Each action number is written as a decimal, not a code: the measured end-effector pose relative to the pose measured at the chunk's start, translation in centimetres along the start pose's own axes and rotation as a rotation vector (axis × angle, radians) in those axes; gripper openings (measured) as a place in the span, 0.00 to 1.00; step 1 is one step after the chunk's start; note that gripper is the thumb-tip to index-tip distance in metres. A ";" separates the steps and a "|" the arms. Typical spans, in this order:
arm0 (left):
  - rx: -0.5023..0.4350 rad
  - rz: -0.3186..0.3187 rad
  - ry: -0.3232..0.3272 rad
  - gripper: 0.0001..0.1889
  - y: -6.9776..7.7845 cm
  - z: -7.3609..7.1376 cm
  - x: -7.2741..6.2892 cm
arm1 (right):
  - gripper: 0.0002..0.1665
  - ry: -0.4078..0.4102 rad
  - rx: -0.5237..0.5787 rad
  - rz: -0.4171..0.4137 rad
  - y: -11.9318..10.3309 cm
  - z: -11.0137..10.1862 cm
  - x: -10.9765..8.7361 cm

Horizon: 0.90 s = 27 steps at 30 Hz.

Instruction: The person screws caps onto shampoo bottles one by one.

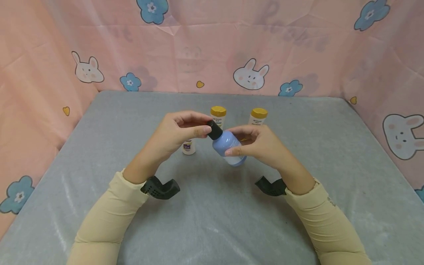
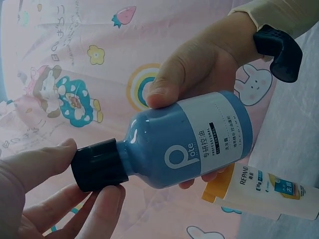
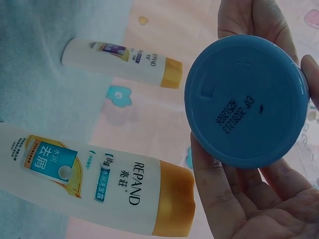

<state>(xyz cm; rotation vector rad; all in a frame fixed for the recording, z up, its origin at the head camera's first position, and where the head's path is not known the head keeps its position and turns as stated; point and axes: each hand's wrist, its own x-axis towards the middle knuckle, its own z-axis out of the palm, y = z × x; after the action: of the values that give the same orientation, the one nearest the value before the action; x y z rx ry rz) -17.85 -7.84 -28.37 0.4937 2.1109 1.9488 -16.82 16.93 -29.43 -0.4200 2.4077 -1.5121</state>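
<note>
A blue shampoo bottle (image 1: 224,142) with a white label is held up at a tilt between both hands, above the table. My left hand (image 1: 173,130) pinches its black cap (image 2: 99,165) between thumb and fingers. The right hand (image 1: 263,145) grips the bottle's body, thumb on the near side, fingers round the far side. In the right wrist view the bottle's round base (image 3: 246,102), printed with a date, faces the camera. The cap is on the bottle's neck; whether it is loose I cannot tell.
Behind the hands stand white bottles with gold caps, one in the middle (image 1: 218,111) and one at right (image 1: 258,113). Left of them a white bottle with a purple label (image 1: 188,147) is partly hidden by the left hand. Pink printed cloth (image 1: 198,44) walls the grey table (image 1: 212,228).
</note>
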 end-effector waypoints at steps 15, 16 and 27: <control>0.006 0.052 -0.092 0.20 0.2 -0.1 -0.2 | 0.29 -0.001 -0.012 0.002 0.0 0.0 0.0; 0.004 0.055 -0.096 0.20 0.2 -0.1 -0.2 | 0.29 -0.003 -0.009 0.002 0.0 0.0 0.0; 0.023 0.049 -0.099 0.25 0.3 -0.2 -0.3 | 0.30 -0.008 -0.003 0.002 0.0 0.0 0.1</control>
<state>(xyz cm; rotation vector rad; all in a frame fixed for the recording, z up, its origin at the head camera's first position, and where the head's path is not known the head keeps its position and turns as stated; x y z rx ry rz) -17.56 -8.10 -28.05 0.6379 2.0810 1.8867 -16.88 16.87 -29.48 -0.4236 2.4042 -1.5038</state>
